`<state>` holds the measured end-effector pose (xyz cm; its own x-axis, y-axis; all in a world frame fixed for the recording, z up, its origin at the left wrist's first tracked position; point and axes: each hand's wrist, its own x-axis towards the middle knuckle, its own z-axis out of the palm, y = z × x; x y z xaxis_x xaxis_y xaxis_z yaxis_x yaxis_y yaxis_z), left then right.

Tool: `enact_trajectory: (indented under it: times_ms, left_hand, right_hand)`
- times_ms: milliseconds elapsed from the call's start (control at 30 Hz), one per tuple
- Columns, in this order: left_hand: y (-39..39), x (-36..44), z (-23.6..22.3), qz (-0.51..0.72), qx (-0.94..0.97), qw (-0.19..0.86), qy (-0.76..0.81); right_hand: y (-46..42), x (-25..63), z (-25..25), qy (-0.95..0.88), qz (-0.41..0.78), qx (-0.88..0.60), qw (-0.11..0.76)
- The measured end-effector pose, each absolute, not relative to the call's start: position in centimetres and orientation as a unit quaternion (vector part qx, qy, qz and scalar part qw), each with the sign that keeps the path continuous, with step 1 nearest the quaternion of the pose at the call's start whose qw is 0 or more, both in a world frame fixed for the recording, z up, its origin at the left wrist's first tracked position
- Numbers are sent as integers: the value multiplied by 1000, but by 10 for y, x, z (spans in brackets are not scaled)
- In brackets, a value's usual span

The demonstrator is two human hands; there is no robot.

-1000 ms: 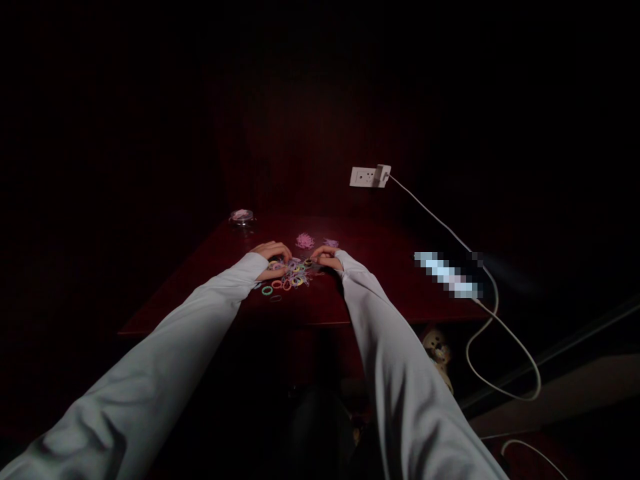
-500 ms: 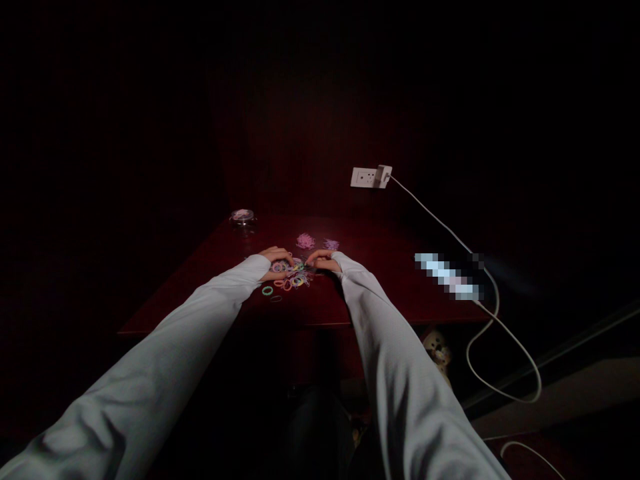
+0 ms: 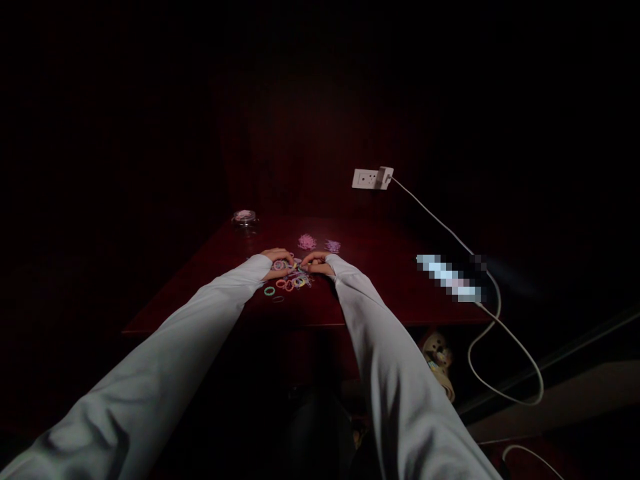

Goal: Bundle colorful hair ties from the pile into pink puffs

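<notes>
A loose heap of colourful hair ties (image 3: 300,281) lies on the dark red table between my hands. My left hand (image 3: 276,261) rests at the heap's left side, fingers curved and thumb apart, with some ties showing between them. At the right side, my right hand (image 3: 320,263) has its thumb and fingertips drawn together among the ties; whatever they pinch is too small to make out. A green hair tie (image 3: 270,291) and a thin dark one (image 3: 278,299) lie nearest me. Behind the heap are a pink pile (image 3: 307,242) and a smaller purple pile (image 3: 333,246) of small bands.
A clear round container (image 3: 245,219) stands at the table's back left. On the right lies a blurred-out bright device (image 3: 447,277), with a white cable (image 3: 430,212) running up to the wall socket (image 3: 367,179). A plush toy (image 3: 438,357) sits below the table's front edge (image 3: 225,329).
My right hand has shifted slightly left, its fingertips further into the heap. My left hand stays almost where it was. The whole view has drifted a little.
</notes>
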<state>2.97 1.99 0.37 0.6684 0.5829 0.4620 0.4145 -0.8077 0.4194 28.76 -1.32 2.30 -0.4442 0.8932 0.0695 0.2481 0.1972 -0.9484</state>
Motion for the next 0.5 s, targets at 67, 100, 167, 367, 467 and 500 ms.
enact_trajectory:
  times_ms: [67,100,167,367,467,500]
  left_hand:
    - [21,30,5,294,905,140,275]
    - [21,29,5,290,906,139,273]
    - [22,29,6,285,908,139,273]
    - [26,28,6,276,909,141,280]
    - [26,28,7,270,910,137,283]
    - [26,28,7,268,910,136,285]
  right_hand:
    - [-12,286,23,-699,479,-419,327]
    - [-12,286,23,-700,474,-428,321]
    - [-10,285,23,-701,460,-450,307]
    - [-12,285,22,-710,437,-458,309]
    - [-13,285,23,-714,426,-465,305]
    - [-13,285,23,-714,423,-469,301]
